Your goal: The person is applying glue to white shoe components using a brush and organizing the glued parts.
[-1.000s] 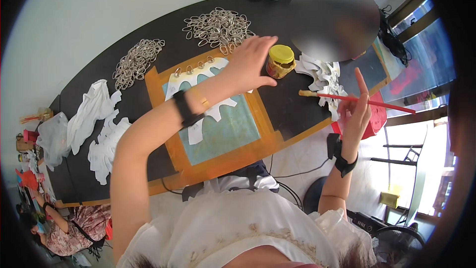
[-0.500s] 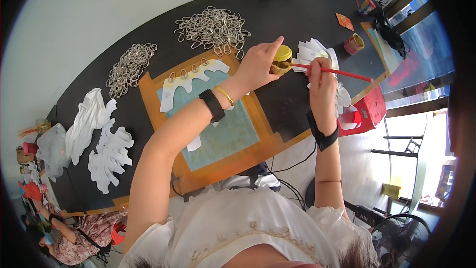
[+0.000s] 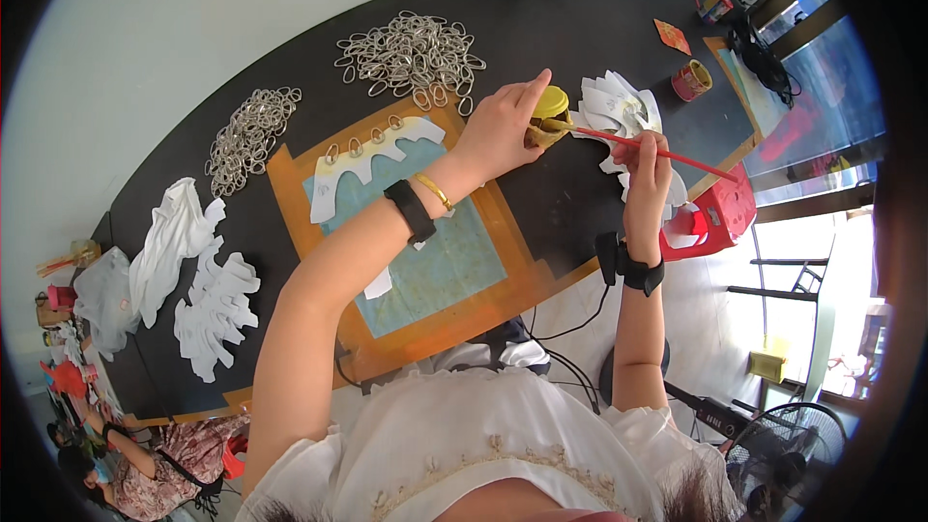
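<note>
My left hand (image 3: 498, 130) is wrapped round a small glue-smeared jar with a yellow lid (image 3: 551, 101), one finger stretched out past it. A thin red-handled brush (image 3: 691, 163) is pinched in my right hand (image 3: 646, 179), and its tip is at the side of the jar, under the lid. Under my left forearm, a white piece with a scalloped edge (image 3: 372, 157) lies on the green mat (image 3: 435, 271). Several oval metal rings (image 3: 355, 146) stand in a row along its upper edge, which looks yellowish. My forearm hides part of the mat.
Two heaps of metal rings (image 3: 411, 53) lie beyond the mat. White cut pieces (image 3: 614, 106) lie right of the jar, more (image 3: 215, 309) at left. A red-brown open can (image 3: 691, 80) and a red stool (image 3: 725, 217) are at right. Another person (image 3: 164, 464) sits at lower left.
My right hand has shifted slightly right and down, tilting the brush handle more steeply, while the brush tip stays at the jar. My left hand holds almost the same place.
</note>
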{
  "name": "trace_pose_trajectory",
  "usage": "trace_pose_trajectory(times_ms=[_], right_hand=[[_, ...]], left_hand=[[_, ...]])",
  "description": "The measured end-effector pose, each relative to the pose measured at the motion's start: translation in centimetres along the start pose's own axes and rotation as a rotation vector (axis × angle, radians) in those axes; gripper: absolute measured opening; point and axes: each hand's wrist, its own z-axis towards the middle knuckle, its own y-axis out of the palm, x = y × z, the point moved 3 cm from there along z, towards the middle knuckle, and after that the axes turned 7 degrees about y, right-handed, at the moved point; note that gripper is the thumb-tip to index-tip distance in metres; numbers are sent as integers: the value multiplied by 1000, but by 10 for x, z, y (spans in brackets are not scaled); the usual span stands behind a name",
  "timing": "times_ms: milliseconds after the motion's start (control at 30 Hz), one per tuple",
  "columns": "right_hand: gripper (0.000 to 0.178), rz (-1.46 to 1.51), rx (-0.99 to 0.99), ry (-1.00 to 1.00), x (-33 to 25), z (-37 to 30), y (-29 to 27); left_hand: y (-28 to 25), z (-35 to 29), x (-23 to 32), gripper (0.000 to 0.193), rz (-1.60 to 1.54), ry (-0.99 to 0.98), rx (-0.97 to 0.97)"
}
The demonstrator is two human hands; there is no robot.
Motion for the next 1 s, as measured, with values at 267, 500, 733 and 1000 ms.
trace_pose_trajectory(times_ms=[267,500,733,1000], right_hand=[[20,-121,-21,-140,-22,-19,9],[9,-434,-77,-274,-41,-39,20],[29,-66,37,-22,-6,-17,-15],[21,778,-123,471,38,-27,-24]], left_hand=[[1,0,1,100,24,1,-10],[-1,-1,2,100,4,34,18],[-1,-1,4,100,14,-11,-9],[0,-1,2,103,-11,-44,-14]])
